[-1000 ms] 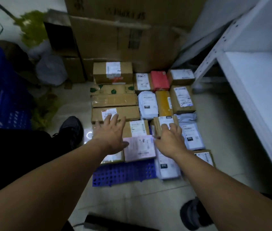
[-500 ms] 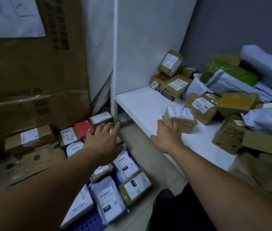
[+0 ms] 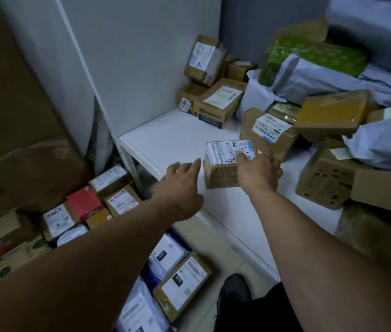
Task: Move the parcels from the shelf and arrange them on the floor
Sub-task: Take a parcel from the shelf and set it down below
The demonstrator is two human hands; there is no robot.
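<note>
The right hand (image 3: 259, 171) grips one small cardboard parcel (image 3: 225, 164). Its thumb lies across the white label on top and its fingers curl round the far right side, a hold that suits lifting a box this compact. The parcel sits on the white shelf (image 3: 165, 140), near the front edge and apart from the heap behind it, so it is the easiest one to reach. The left hand (image 3: 180, 185) holds nothing. Its fingers are straight and spread, the fingertip just beside the parcel's left face, probably coming in to steady that side (no contact shows yet).

Two hands, one parcel between them. The heap on the shelf (image 3: 266, 130) holds more than a dozen: brown boxes stacked into the back corner, grey bags (image 3: 386, 140), one green packet (image 3: 309, 56) and one mustard mailer (image 3: 330, 113). They overlap too much for an exact count.

On the floor (image 3: 213, 249) at least nine parcels show, laid edge to edge with labels up, presumably so each can be read. Among them are one red parcel (image 3: 83, 203) and several white mailers (image 3: 165, 252). The forearms hide the rest. Judging by the full shelf, much of the job remains.
</note>
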